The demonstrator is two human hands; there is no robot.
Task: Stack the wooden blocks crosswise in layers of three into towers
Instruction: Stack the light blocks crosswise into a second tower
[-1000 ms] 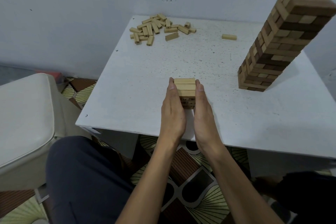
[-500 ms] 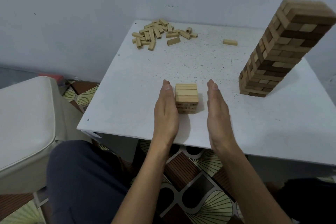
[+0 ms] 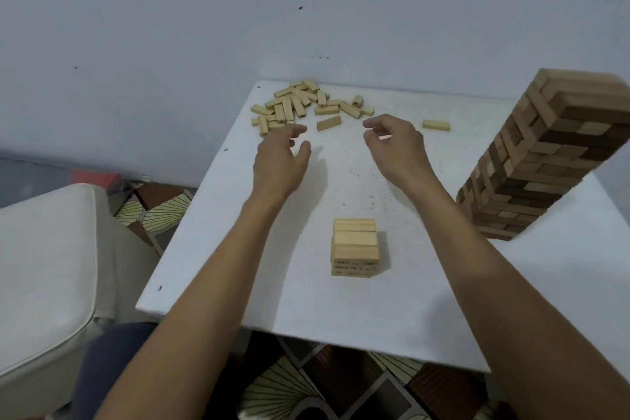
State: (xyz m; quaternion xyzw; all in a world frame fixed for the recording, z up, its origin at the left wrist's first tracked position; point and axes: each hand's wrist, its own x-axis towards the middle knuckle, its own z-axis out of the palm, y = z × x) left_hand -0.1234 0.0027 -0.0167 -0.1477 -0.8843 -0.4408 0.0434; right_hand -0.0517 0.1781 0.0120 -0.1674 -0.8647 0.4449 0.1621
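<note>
A short stack of light wooden blocks [image 3: 355, 247] stands near the front of the white table [image 3: 392, 310], its top layer three blocks side by side. A pile of loose light blocks [image 3: 303, 106] lies at the far left corner. My left hand [image 3: 281, 157] reaches toward that pile, fingers extended, holding nothing. My right hand [image 3: 397, 147] hovers just short of the pile with loosely curled fingers, also empty. One single block [image 3: 436, 125] lies apart to the right of my right hand.
A tall tower of mixed light and dark blocks [image 3: 545, 157] stands at the table's right side, close to my right forearm. A cream cushioned seat [image 3: 44, 266] is to the left of the table. A wall runs behind the table.
Both hands have left the sides of the short stack and moved forward across the table toward the loose pile. The stack stays in place.
</note>
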